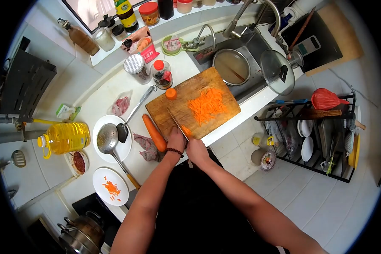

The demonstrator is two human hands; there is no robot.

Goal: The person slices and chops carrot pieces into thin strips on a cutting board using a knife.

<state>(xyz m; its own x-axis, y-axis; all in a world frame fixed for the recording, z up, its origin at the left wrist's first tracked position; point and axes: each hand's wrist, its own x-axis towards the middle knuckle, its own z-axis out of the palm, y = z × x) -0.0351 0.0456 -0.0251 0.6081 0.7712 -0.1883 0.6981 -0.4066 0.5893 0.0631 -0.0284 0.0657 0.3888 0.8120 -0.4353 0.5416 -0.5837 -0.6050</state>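
My right hand (196,150) is closed around the handle of a kitchen knife (176,121) at the near edge of a wooden cutting board (158,106). Close against the blade's left side, my left hand (176,139) has its fingers curled down on the board; whatever lies under them is hidden. A few cut carrot pieces (186,131) lie just right of the blade. Farther right spreads a pile of carrot shreds (207,105), and a carrot end (171,93) sits at the board's far edge. A whole carrot (154,133) rests left of the board, beside a crumpled cloth-like item (146,148).
Left on the counter are a plate (100,148) with a skimmer (107,137) and a ladle (122,132), a plate of carrot bits (98,184), and an oil jug (70,136). A sink (254,86) holding a water-filled bowl (231,63) lies beyond the board; a glass lid (277,72) leans there.
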